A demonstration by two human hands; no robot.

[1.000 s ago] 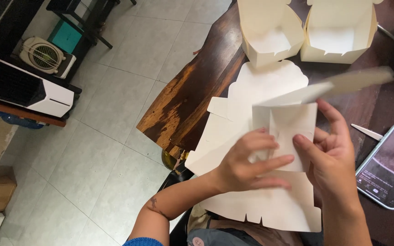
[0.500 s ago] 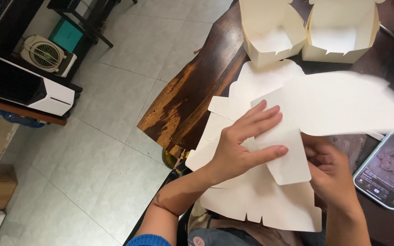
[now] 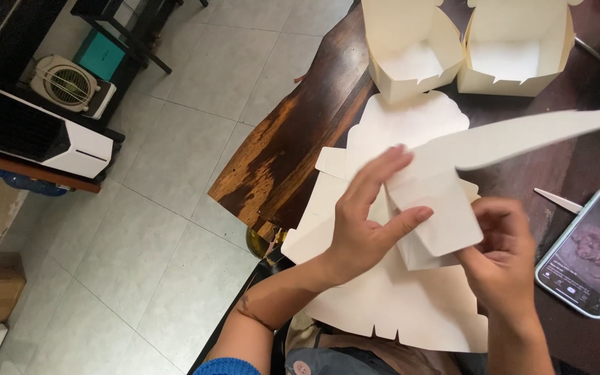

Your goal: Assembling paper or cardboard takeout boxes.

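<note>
Since half a second ago the left hand [image 3: 366, 226] has lifted off the flat sheet and now pinches a folded panel of the cardboard box blank [image 3: 439, 208], fingers spread along its fold. Beside it the right hand [image 3: 498, 253] (partly tucked under the card) grips the lower edge, fingers curled, where before the sheet hid it; one long flap sticks out to the right, blurred. Underneath lies a stack of flat blanks [image 3: 397, 312] on the dark wooden table [image 3: 293, 160]. A phone [image 3: 588, 253] rests at the right. Farther off stand two folded boxes [image 3: 411, 52]. Pale floor tiles [image 3: 175, 139] reach a small fan [image 3: 64, 83].
</note>
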